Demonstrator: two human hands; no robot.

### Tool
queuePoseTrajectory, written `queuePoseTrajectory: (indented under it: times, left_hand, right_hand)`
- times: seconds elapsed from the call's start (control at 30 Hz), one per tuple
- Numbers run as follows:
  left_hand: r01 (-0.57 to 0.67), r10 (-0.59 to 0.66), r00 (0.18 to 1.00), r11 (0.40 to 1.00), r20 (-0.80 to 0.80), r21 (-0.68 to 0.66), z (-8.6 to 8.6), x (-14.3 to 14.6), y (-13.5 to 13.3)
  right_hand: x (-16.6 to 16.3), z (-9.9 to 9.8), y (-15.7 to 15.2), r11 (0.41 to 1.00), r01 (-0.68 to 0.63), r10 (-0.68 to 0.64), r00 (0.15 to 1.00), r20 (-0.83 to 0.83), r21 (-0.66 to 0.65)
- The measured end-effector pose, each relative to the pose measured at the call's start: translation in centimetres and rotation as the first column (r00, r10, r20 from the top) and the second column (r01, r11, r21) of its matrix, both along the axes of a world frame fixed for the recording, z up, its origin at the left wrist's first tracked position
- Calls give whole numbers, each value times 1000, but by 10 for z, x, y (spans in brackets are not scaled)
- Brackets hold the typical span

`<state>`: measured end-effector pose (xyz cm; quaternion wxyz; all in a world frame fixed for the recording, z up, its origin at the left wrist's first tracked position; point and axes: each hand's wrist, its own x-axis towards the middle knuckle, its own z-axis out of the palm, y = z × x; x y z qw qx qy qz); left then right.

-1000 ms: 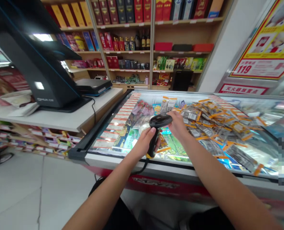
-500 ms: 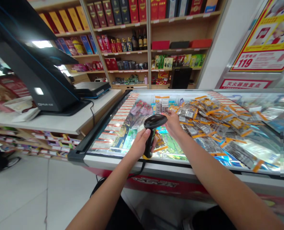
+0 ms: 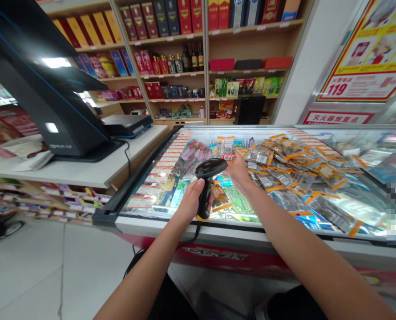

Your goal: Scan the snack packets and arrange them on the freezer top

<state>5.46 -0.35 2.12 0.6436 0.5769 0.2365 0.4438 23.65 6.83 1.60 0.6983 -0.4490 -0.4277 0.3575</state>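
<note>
My left hand (image 3: 191, 200) is wrapped round the handle of a black barcode scanner (image 3: 210, 167), whose head points forward and to the right. A small snack packet (image 3: 225, 144) with orange ends is pinched in my right hand (image 3: 238, 171), just beyond the scanner head. Red light shows on the packet's lower part. Behind the scanner handle, another orange-edged packet (image 3: 220, 198) lies on the glass top. To the right of my right hand spreads a heap of similar snack packets (image 3: 284, 164), some with white barcode labels facing up.
The packets lie on a glass-topped freezer (image 3: 144, 189). A counter (image 3: 94, 172) at the left bears a dark checkout machine (image 3: 67, 106) and a flat scale (image 3: 127, 124). Shelves (image 3: 171, 75) of boxes and bottles stand behind. The scanner's cable (image 3: 187, 242) hangs over the freezer's front edge.
The packet in my right hand has tilted a little, and red light now shows on its lower part. Both hands and the scanner appear slightly further left as the view shifts.
</note>
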Motion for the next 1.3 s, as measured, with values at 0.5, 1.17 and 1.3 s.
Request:
queuePoseTrajectory:
  times: [0.5,1.17,1.3]
  left_hand:
    - [-44,44,999,997,8,-69,3,0,-1]
    - [-412,433,901,846,-14,-338,1,-42,34]
    - [-373,407,912,873,49,-315,2,-38,33]
  right_hand:
    - [11,7,-3,969,217,-139,879,456,-121]
    - [-48,-16,-102,998,31,55,-51,997,-54]
    - [-24,-19,-94,985,166,58,-68,996,-46]
